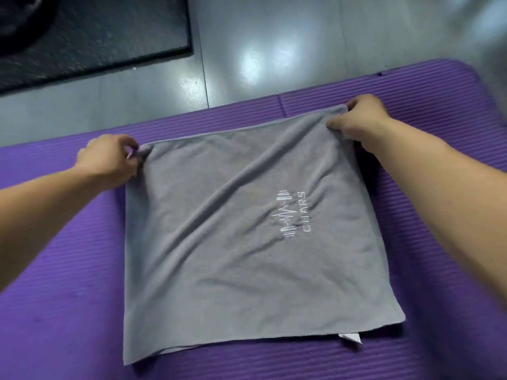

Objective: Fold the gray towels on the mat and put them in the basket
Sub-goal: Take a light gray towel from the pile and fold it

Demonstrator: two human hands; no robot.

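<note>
A gray towel (233,256) with a white embroidered logo lies spread on the purple mat (63,283), folded over once so a lower layer shows along its near and far edges. My left hand (109,157) pinches the towel's far left corner. My right hand (362,122) pinches the far right corner. A white label (351,338) sticks out under the near right corner. No basket is in view.
Beyond the mat is a shiny gray floor (274,50). A black speckled mat (96,37) lies on it at the far left. The purple mat's far edge runs just behind my hands.
</note>
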